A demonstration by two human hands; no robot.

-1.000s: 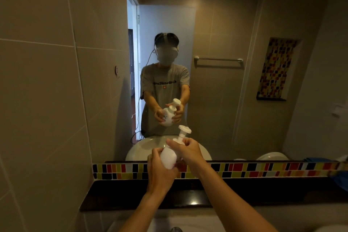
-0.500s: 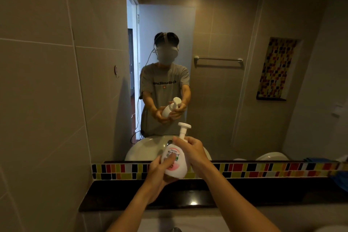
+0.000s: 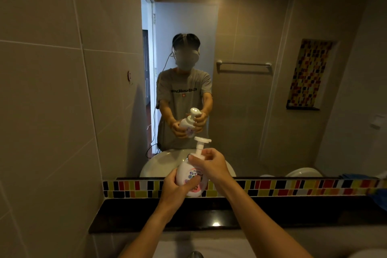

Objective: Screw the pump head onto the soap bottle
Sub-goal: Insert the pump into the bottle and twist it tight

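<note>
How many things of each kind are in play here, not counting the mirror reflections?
Hands: 2, left hand and right hand
Soap bottle: 1
Pump head: 1
Total: 4

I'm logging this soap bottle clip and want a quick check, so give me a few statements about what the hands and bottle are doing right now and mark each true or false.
1. The left hand holds the body of the soap bottle. True.
2. The right hand grips the bottle at the base of the pump head. True.
3. The bottle stands on the dark counter. False: it is held up in the air above it.
4. The pump head lies apart on the counter. False: it sits on the bottle's neck, pointing up.
5. The bottle's printed label faces the camera. True.
</note>
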